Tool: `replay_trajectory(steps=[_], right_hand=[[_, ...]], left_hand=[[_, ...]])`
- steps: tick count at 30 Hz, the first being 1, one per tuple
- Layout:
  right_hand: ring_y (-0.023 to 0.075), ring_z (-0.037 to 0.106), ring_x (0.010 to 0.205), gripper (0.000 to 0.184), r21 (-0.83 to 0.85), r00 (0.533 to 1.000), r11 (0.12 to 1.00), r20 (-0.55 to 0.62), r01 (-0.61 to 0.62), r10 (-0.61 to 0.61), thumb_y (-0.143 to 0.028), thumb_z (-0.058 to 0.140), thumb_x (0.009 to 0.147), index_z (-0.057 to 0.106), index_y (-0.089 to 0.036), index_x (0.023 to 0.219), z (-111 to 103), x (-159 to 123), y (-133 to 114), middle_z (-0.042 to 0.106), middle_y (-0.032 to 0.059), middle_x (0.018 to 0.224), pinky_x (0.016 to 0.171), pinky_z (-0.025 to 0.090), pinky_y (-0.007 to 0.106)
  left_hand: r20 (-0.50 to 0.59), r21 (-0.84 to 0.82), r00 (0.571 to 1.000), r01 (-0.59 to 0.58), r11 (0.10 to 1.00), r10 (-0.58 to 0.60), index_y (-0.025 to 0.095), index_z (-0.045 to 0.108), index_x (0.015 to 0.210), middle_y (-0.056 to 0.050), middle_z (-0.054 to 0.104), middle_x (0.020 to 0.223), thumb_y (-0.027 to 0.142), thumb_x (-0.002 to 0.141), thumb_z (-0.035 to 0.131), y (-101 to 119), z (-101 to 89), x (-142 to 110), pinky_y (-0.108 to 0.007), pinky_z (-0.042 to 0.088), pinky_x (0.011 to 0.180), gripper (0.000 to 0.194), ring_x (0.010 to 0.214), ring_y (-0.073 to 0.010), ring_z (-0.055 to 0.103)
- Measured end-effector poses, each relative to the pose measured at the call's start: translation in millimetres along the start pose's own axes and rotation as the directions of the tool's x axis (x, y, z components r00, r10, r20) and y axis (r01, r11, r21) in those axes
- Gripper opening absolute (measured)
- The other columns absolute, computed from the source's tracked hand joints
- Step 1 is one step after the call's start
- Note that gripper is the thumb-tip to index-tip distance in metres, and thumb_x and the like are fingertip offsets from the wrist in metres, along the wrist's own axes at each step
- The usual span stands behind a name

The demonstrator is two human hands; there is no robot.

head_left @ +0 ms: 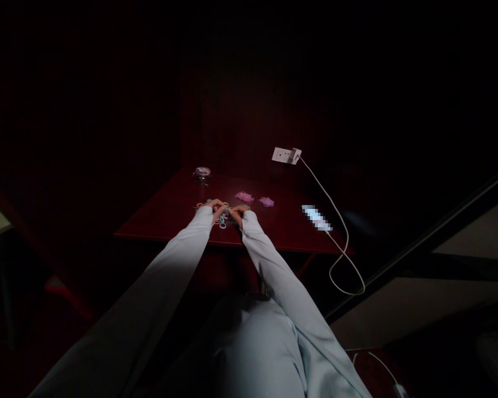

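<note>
My left hand (216, 205) and my right hand (238, 212) come close together near the front of a dark red table (174, 213). The fingers of both are bent and pinched near one another. Whatever is between the fingertips is too small and dim to name. Around and beneath the hands lies a heap of colourful hair ties (223, 224), partly covered by the fingers. Just beyond my right hand sits a pile of small pink bands (244, 197). A smaller pile of purple bands (266, 202) lies to its right.
At the back left of the table stands a clear jar (202, 177) with a pale lid. A phone (316, 218) with a blurred screen lies at the right edge. Its white cable (345, 221) loops past the table edge up to a wall socket (286, 155). The surroundings are very dark.
</note>
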State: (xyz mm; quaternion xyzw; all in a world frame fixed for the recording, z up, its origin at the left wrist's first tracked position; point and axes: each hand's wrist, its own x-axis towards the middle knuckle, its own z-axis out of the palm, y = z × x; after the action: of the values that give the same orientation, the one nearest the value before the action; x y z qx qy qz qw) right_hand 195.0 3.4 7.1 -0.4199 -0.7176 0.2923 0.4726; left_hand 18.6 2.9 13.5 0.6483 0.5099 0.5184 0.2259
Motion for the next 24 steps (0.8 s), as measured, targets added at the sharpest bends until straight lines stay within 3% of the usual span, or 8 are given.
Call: replay_trajectory(steps=[7, 14, 24], right_hand=[[0.0178, 0.064, 0.073, 0.049, 0.005, 0.999, 1.0, -0.032, -0.015, 0.015, -0.069, 0.069, 0.086, 0.075, -0.02, 0.083, -2.5, 2.0, -2.5, 0.075, 0.0038, 0.079, 0.07, 0.05, 0.028], [0.0185, 0.065, 0.074, 0.047, -0.011, 0.999, 0.999, -0.039, -0.034, 0.034, -0.065, 0.07, 0.086, 0.077, -0.019, 0.083, -4.3, 3.3, -2.3, 0.074, 0.005, 0.078, 0.07, 0.05, 0.029], [0.0178, 0.06, 0.07, 0.053, -0.001, 0.999, 0.999, -0.044, -0.032, 0.032, -0.073, 0.071, 0.08, 0.077, -0.02, 0.083, -3.4, 4.4, 2.9, 0.073, 0.0046, 0.077, 0.067, 0.046, 0.029]], left_hand=[[-0.024, -0.036, 0.999, -0.025, 0.999, 0.024, 0.023, 0.068, 0.076, 0.004, 0.057, 0.054, 0.046, 0.081, 0.07, 2.1, -0.5, -1.3, -0.022, 0.04, 0.05, 0.023, 0.052, -0.0141, 0.054], [-0.042, -0.052, 0.999, 0.002, 0.999, -0.004, 0.022, 0.068, 0.074, 0.003, 0.057, 0.053, 0.037, 0.08, 0.07, 6.0, 1.1, -3.9, -0.023, 0.04, 0.049, 0.016, 0.05, -0.014, 0.052], [-0.01, -0.036, 1.0, 0.024, 0.999, -0.025, 0.022, 0.067, 0.076, 0.004, 0.056, 0.055, 0.032, 0.083, 0.07, 6.5, -0.8, -3.1, -0.024, 0.041, 0.053, 0.013, 0.051, -0.014, 0.054]])
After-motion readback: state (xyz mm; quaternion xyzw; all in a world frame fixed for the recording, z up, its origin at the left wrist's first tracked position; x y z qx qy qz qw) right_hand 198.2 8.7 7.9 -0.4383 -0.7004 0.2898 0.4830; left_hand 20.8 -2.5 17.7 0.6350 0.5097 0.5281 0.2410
